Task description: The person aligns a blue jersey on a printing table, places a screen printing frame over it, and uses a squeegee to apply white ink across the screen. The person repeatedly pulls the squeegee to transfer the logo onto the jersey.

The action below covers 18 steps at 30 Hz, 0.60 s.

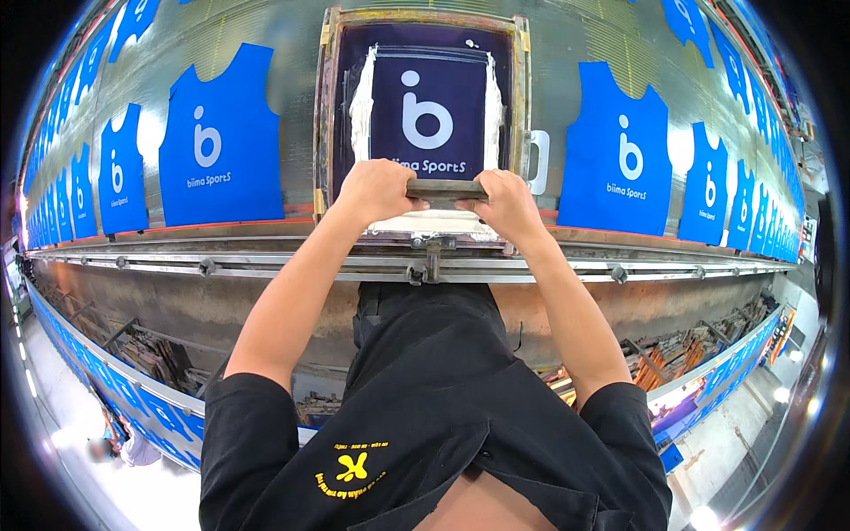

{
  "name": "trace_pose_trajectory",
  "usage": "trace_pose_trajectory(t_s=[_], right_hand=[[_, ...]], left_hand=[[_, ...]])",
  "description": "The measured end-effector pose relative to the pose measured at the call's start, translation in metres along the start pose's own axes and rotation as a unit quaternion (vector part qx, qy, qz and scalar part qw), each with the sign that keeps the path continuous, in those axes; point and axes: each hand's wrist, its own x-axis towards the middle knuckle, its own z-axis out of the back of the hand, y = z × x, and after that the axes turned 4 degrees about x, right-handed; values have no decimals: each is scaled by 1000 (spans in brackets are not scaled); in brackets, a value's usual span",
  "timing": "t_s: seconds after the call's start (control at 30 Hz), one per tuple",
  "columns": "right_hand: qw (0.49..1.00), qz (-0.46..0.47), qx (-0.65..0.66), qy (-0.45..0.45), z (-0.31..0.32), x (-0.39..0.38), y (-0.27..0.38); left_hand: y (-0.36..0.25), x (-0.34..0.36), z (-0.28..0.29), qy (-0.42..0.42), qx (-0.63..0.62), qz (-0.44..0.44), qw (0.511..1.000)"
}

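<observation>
My left hand (381,190) and my right hand (496,199) grip either end of a dark squeegee bar (444,189) across the lower part of a printing screen (326,106). Inside the screen's frame, a dark navy panel (438,80) shows a large white logo, with white ink (360,115) thick along both sides and below the bar. Flat blue vest pieces (217,119) with white printing lie on the long table (305,62) to the left and right of the screen.
A metal rail (567,265) runs along the table's near edge, just beyond my body. Lower rows of blue printed pieces (155,398) curve along both sides behind me. Another person (133,447) is at the far lower left. Stacked boards (673,363) sit under the table at right.
</observation>
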Motion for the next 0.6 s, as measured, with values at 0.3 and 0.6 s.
trace_pose_trajectory(t_s=[0.3, 0.6], right_hand=[[961, -164, 163, 153, 41, 35, -11], [916, -339, -4, -215, 42, 45, -98]], left_hand=[[18, 42, 49, 214, -69, -22, 974], [69, 130, 135, -48, 41, -80, 995]])
